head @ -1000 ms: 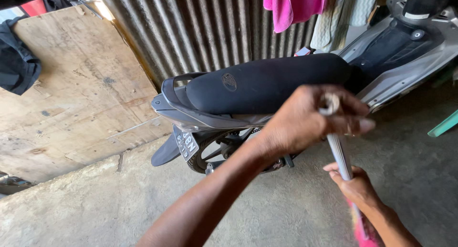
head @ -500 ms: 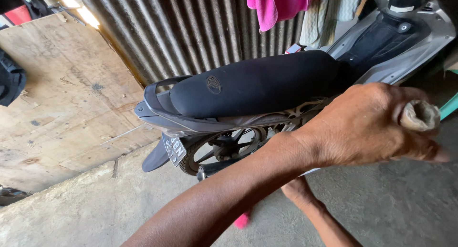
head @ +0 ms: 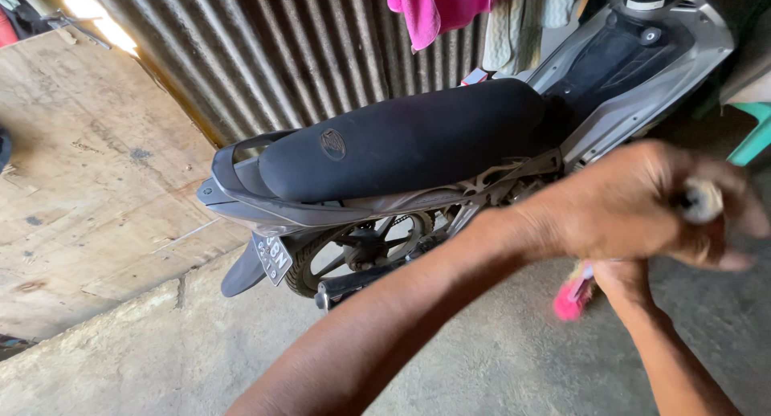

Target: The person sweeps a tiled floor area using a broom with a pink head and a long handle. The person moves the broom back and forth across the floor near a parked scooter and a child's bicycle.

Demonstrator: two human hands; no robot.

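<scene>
Left hand [head: 642, 203] clenched on broom handle [head: 703, 201] top. Right hand [head: 622, 278] lower on it, grip hidden, can't tell. Pink broom head [head: 572, 297] above concrete floor [head: 498, 360], beside motorcycle [head: 401, 155].

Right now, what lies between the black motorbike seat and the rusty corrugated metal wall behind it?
In the head view, nothing shows there: the long black padded seat sits directly in front of the ribbed corrugated metal wall, and only dim shadow fills the gap. The floor between them is hidden.

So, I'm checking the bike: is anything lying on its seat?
No, the black seat of the motorbike is bare from end to end.
</scene>
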